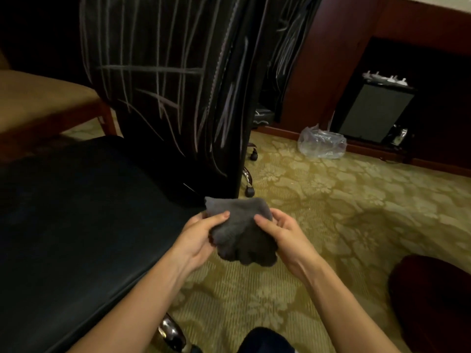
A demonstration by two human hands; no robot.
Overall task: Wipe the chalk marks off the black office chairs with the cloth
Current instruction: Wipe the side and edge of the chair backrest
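Both hands hold a grey cloth (238, 230) above the carpet (344, 212): left hand (197, 235) and right hand (283, 231) pinch its sides. Chalk marks (158, 98) cover the black chair (165, 85) backrest ahead.

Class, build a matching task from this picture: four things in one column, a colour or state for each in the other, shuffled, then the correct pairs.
Things:
1. cloth
2. chair back
3. plastic bag
4. carpet

States:
A. clear, crumpled on the floor
B. yellow-green, floral pattern
C. grey, gripped by the left hand and right hand
D. black, streaked with chalk lines

Pairs: 1-C, 2-D, 3-A, 4-B
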